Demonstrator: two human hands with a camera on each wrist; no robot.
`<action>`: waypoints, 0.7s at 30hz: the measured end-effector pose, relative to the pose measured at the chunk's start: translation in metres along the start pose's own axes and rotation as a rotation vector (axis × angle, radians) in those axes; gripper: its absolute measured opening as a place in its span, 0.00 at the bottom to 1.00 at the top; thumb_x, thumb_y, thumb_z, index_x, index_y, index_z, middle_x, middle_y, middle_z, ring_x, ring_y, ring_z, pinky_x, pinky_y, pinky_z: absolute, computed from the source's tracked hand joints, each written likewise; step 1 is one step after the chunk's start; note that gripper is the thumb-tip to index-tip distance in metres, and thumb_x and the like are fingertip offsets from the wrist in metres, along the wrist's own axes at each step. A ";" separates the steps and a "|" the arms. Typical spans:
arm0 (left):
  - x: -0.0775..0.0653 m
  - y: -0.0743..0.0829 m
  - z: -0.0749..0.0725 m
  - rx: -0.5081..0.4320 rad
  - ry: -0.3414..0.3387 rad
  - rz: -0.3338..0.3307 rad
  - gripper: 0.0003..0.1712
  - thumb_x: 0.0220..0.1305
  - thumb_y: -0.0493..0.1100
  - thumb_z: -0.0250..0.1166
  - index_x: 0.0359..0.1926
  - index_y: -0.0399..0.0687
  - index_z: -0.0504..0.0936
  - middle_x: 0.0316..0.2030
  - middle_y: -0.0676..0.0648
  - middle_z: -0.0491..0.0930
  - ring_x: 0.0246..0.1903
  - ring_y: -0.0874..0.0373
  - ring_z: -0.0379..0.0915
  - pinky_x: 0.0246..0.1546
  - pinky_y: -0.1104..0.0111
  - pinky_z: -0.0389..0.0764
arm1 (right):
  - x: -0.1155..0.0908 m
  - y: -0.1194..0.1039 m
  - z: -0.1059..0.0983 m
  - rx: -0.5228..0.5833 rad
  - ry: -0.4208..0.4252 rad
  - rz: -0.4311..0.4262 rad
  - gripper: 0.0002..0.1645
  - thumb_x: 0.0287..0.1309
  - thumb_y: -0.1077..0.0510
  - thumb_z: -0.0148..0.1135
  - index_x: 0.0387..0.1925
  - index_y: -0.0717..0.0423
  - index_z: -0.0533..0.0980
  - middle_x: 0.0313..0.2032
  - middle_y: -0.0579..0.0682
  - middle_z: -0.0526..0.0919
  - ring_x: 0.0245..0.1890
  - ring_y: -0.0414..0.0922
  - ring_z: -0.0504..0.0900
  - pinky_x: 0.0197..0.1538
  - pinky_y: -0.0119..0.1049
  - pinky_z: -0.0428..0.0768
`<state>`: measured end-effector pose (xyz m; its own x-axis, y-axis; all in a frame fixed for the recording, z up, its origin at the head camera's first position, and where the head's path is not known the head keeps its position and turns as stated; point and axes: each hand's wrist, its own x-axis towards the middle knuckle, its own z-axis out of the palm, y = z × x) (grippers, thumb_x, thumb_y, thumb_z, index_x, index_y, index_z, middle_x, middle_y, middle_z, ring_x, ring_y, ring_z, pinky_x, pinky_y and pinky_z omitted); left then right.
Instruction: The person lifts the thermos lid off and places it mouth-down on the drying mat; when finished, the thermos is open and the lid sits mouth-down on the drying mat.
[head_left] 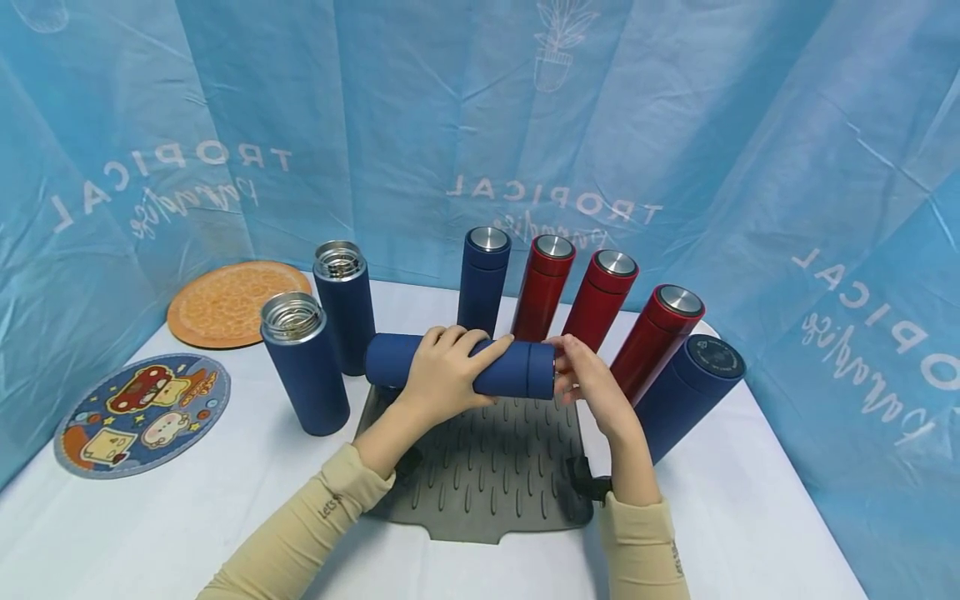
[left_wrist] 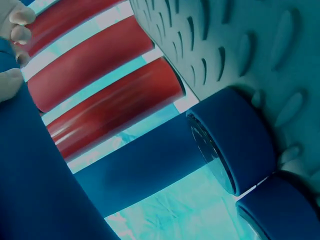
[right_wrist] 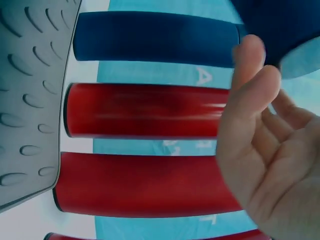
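Note:
My left hand (head_left: 442, 371) grips a blue thermos (head_left: 420, 348), held on its side over a grey ridged mat (head_left: 487, 483). My right hand (head_left: 596, 383) is at the thermos's right end, its fingers curled about the lid beyond the seam. In the right wrist view, thumb and fingertips (right_wrist: 270, 80) meet the lid's edge. Two blue lids, one (left_wrist: 235, 140) in front of the other (left_wrist: 280, 210), lie by the mat in the left wrist view; the held thermos mostly hides them in the head view. Two lidless blue thermoses (head_left: 307, 367) (head_left: 345, 308) stand to the left.
Behind the mat stand a closed blue thermos (head_left: 483, 279) and three red thermoses, one of them nearest the right (head_left: 656, 342). Another blue thermos (head_left: 686, 396) stands beside my right forearm. A round orange mat (head_left: 232, 304) and a cartoon mat (head_left: 146, 417) lie at left; blue curtains surround the table.

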<state>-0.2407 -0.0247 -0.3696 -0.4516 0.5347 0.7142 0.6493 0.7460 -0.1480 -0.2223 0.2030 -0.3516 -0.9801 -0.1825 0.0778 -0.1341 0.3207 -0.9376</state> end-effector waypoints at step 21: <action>-0.002 -0.007 -0.003 0.121 0.002 0.090 0.49 0.27 0.69 0.74 0.56 0.60 0.75 0.40 0.47 0.81 0.35 0.51 0.78 0.39 0.59 0.77 | 0.012 0.018 0.006 0.209 -0.165 -0.024 0.24 0.62 0.55 0.48 0.57 0.60 0.61 0.39 0.59 0.71 0.25 0.46 0.79 0.30 0.32 0.80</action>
<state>-0.2426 -0.0321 -0.3682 -0.3937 0.6008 0.6957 0.6083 0.7377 -0.2928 -0.2357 0.2010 -0.3695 -0.9377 -0.3420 0.0608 -0.1072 0.1185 -0.9872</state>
